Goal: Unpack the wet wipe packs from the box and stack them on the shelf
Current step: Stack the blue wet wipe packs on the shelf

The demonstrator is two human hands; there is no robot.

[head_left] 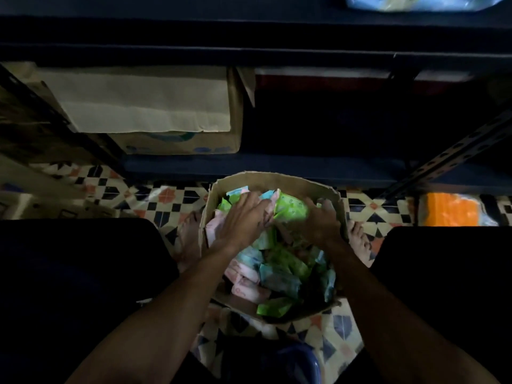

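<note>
Both hands reach into the open box of wet wipe packs on the floor.

The box (277, 180) stands on the tiled floor (177, 199) between the person's bare feet, in front of the dark shelf (277, 164), heaped with green, blue and pink wet wipe packs (277, 275). The left hand (243, 217) and right hand (322, 221) lie on the far packs, close on either side of a bright green pack (291, 209) and touching it. In the dim light I cannot tell whether either hand grips. A second carton (166, 106) sits on the shelf.
</note>
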